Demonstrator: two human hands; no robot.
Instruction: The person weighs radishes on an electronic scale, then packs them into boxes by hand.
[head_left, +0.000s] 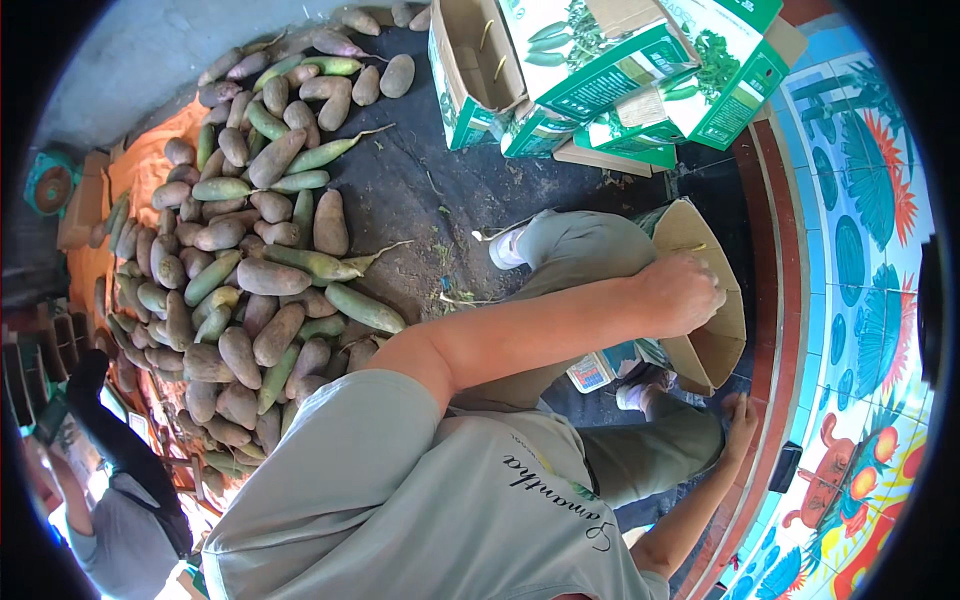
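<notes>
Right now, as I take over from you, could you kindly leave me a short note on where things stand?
Left hand: closed on the rim of the open brown carton by the knees.
Right hand: open, on the floor beside the red kerb.
Brown and green vegetables: heaped on the dark sheet, to the left.
Done: nothing visible in the carton.
Left: apparently the whole heap.

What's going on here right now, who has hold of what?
A person crouches on a dark mat. Their left hand grips the flap of an open cardboard box by their knees; their right hand rests flat on the red floor edge. A big heap of brown and green tubers lies alongside. More green-printed boxes stand beyond.
</notes>
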